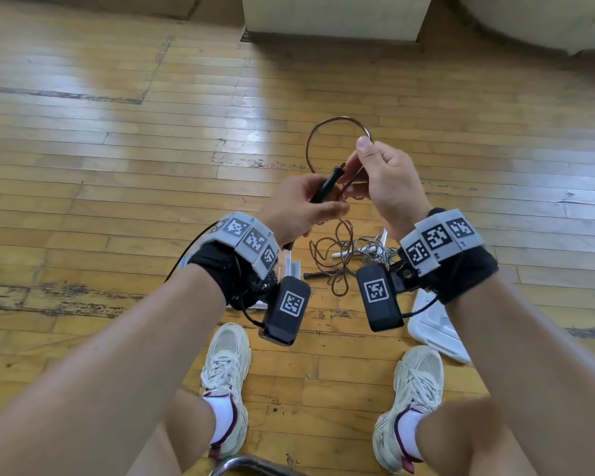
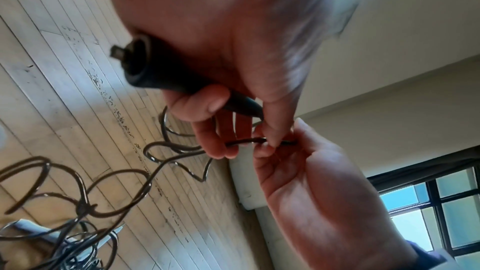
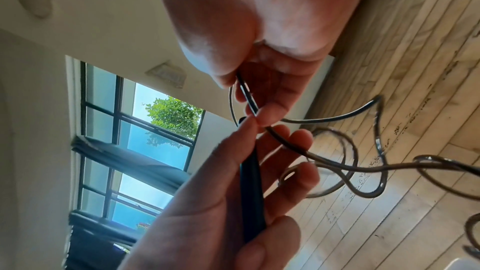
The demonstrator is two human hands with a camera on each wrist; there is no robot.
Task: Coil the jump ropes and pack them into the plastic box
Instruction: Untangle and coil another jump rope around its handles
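Note:
My left hand (image 1: pixel 318 204) grips the black handle (image 1: pixel 327 183) of a brown jump rope at chest height; the left wrist view shows its butt end (image 2: pixel 145 69) sticking out of the fist. My right hand (image 1: pixel 363 156) pinches the brown cord (image 1: pixel 327 122) just beyond the handle, where it arcs up in one loop. The rest of the cord (image 1: pixel 337 255) hangs down to a loose tangle on the floor, with its second black handle (image 1: pixel 318 274) lying there. A whitish rope (image 1: pixel 370 251) lies tangled beside it. A clear plastic box (image 1: pixel 292 266) shows partly behind my left wrist.
A white lid (image 1: pixel 433 326) lies on the wooden floor by my right shoe (image 1: pixel 413 403). My left shoe (image 1: pixel 225 369) stands below the box. A metal chair rail (image 1: pixel 255 463) is at the bottom edge. White furniture (image 1: pixel 334 15) stands at the far side.

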